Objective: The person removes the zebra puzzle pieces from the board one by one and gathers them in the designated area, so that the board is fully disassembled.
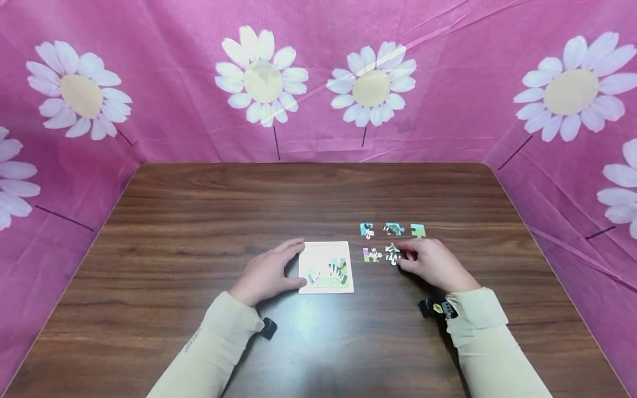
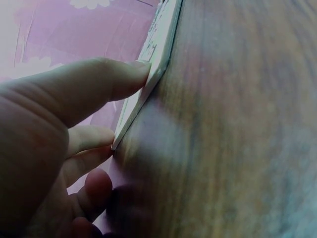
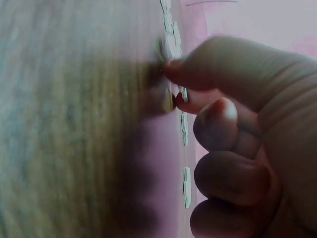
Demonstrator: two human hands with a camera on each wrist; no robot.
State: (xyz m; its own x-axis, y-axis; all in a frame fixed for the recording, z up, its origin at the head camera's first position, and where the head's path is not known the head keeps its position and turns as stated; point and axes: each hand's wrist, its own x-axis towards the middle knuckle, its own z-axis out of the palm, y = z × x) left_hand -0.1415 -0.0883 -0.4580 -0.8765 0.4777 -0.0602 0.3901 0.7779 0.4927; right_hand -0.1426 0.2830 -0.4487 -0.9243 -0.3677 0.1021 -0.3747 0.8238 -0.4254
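Observation:
A square jigsaw puzzle board (image 1: 325, 248) with a pale frame lies on the table, partly filled with a zebra picture along its lower and right side. My left hand (image 1: 271, 272) holds the board by its left edge, thumb near the front corner and fingertips at the back one. In the left wrist view the thumb (image 2: 106, 82) lies on the frame. To the board's right, my right hand (image 1: 433, 265) pinches a black-and-white striped puzzle piece (image 1: 392, 254) between thumb and index finger, low over the table. Its other fingers (image 3: 230, 178) are curled in.
Loose puzzle pieces lie right of the board: a blue-and-white piece (image 1: 367, 230), a dark green one (image 1: 395, 228) and a light green one (image 1: 418, 230) at the back. Nearer is a purple-and-green piece (image 1: 371, 255). Pink flowered cloth (image 1: 318, 138) encloses the brown table (image 1: 224, 204).

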